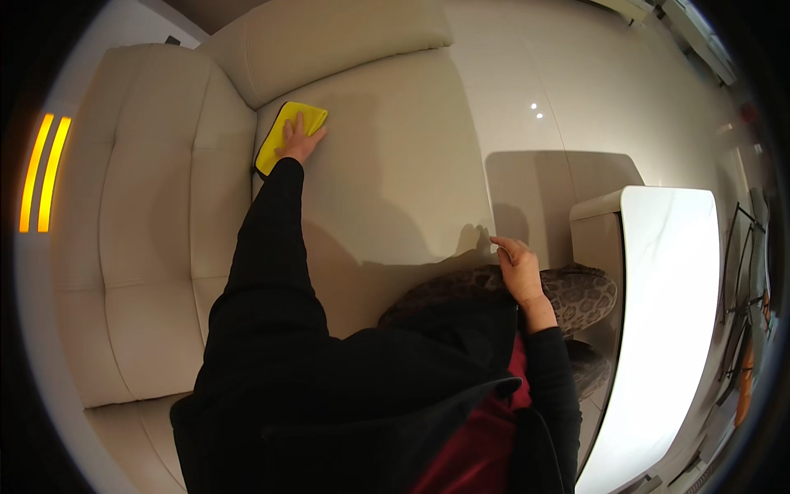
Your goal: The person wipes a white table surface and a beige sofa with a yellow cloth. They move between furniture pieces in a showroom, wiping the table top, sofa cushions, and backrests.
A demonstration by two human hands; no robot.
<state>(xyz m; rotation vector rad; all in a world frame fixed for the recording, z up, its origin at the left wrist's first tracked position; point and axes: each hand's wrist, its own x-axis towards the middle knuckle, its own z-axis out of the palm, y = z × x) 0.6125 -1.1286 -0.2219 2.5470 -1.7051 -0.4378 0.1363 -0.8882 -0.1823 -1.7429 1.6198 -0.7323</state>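
Note:
My left hand point(300, 143) lies with spread fingers on top of a folded yellow cloth point(276, 146) with a dark edge. The cloth rests on the beige sofa seat point(370, 167), in the corner by the tufted backrest point(154, 216) and the armrest point(345, 37). My right hand point(522, 268) hovers over my leopard-print trouser leg point(453, 285), near the front edge of the seat. Its fingers are loosely bent, the thumb is apart from them, and no object shows in it.
A white marble-look table point(669, 309) stands close on my right. Pale floor tiles point(518, 80) run along the sofa's front. Two yellow light strips point(46, 173) glow at far left. A black metal rack point(740, 278) with an orange item point(745, 383) is at the right rim.

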